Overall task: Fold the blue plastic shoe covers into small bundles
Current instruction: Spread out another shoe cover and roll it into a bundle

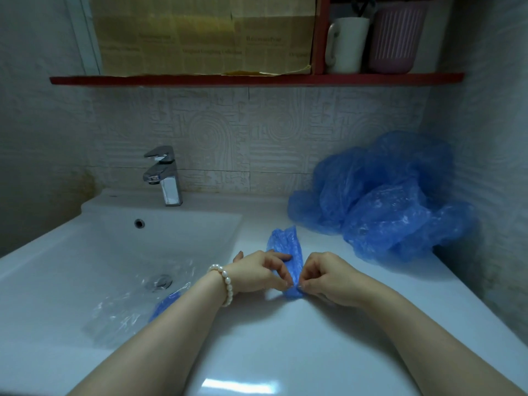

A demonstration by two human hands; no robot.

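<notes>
Blue shoe cover (286, 247) on counter (285, 338), near end pinched between both hands' fingers (281, 274)

A single wide-angle view from the person's head looks forward and down, close over the white tabletop (285, 338). It faces the tiled wall (228, 132); the sink (85, 252) lies lower left, a red shelf (257, 80) along the top.

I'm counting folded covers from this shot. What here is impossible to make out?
Head view only:
- Pile: crumpled together, so the number of covers cannot be counted.
- Blue piece in the sink: partly behind the left forearm and under clear plastic.
- Cover: both hands' fingers hide its near-end fold.
- Pink cup: contents cut off by the top edge.
</notes>
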